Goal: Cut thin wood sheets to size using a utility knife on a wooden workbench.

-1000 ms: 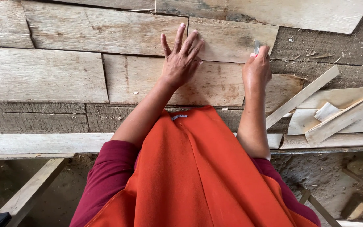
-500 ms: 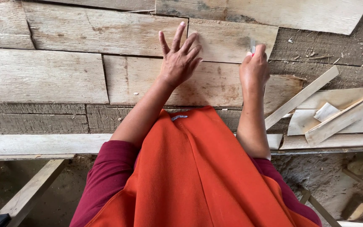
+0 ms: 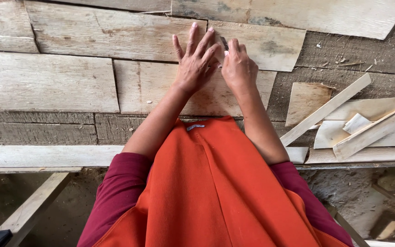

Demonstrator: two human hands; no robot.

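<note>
My left hand lies flat with fingers spread on a pale wooden board on the rough plank bench. Just to its right, almost touching its fingers, my right hand is closed around a small dark, thin tool. The tool's tip pokes out above the fingers, at the seam where this board meets the board above. What kind of tool it is cannot be made out. An orange apron and maroon sleeves fill the lower middle of the view.
Several more flat boards lie on the bench at left and along the far edge. A loose pile of narrow offcut strips sits at the right. Below the bench edge are a dirt floor and wooden frame legs.
My right hand with the tool has moved left, from the board's right end to right beside my left hand. The left hand has stayed flat in nearly the same place.
</note>
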